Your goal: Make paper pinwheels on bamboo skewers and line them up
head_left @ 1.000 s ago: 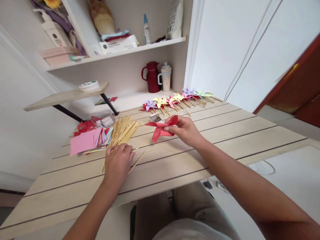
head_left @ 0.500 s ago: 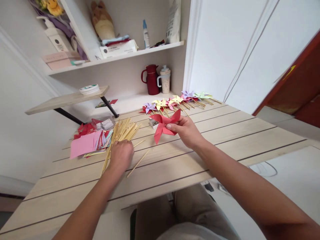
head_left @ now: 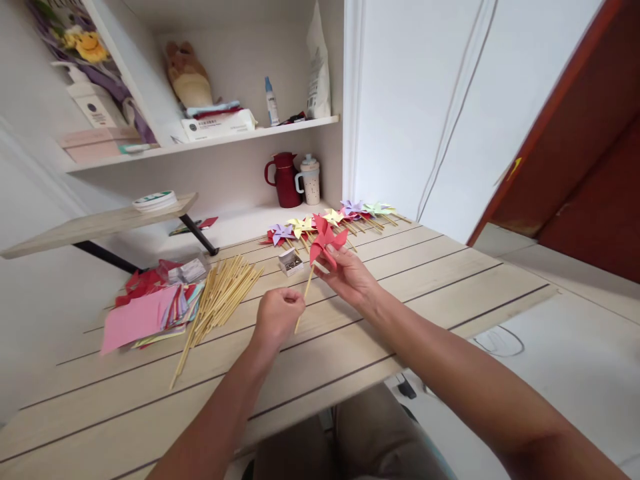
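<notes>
My right hand (head_left: 349,273) pinches a red paper pinwheel (head_left: 326,240) with folded blades, held up over the table. A thin wooden stick (head_left: 309,285) slants down from beneath the pinwheel. My left hand (head_left: 280,312) is closed, its fingertips on the stick. Whether the stick's top touches the paper is hidden behind the blades and fingers. Just left of the pinwheel stands a small open box (head_left: 291,264) of tiny metal pieces. A pile of wooden sticks (head_left: 223,293) lies left of my left hand.
Coloured paper squares (head_left: 143,317) are stacked at the left. Finished pinwheels (head_left: 353,210) on sticks line the table's back edge. Behind them stand a dark red jug (head_left: 286,181) and a speckled cup (head_left: 311,180). A small raised shelf (head_left: 100,217) overhangs the back left.
My left hand has left the stick pile and moved right to the pinwheel, with a stick now at its fingertips. The loose stick on the table is gone. The view has shifted right.
</notes>
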Tool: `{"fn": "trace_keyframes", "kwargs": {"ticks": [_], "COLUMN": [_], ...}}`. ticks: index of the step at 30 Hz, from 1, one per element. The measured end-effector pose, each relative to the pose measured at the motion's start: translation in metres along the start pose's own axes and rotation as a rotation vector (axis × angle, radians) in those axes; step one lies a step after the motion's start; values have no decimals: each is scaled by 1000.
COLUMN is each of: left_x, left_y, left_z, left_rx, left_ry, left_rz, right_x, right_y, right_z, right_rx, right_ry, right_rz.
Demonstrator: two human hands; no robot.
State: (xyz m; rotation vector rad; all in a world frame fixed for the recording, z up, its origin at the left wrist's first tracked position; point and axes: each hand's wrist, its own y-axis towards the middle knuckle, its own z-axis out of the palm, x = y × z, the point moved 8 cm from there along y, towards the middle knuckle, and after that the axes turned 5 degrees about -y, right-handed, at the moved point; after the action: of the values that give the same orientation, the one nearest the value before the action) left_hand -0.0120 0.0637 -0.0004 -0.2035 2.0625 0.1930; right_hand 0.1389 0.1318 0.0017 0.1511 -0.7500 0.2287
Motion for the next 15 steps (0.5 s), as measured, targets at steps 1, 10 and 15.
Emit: {"fn": "trace_keyframes", "kwargs": {"ticks": [1,10,15], "left_x": [2,8,9], "left_y": [1,-7,-11], "left_z": [8,25,30], "left_rx": [-3,56,105], "left_ry": [20,20,-12], "left_rz": [3,183,249], "right_x": [-2,-8,-10], "right_y": [1,6,4], "right_z": [-2,-7,1], "right_rx": [-8,-41,11], "right_ry": [17,47,54], "right_rz": [15,20,9]}}
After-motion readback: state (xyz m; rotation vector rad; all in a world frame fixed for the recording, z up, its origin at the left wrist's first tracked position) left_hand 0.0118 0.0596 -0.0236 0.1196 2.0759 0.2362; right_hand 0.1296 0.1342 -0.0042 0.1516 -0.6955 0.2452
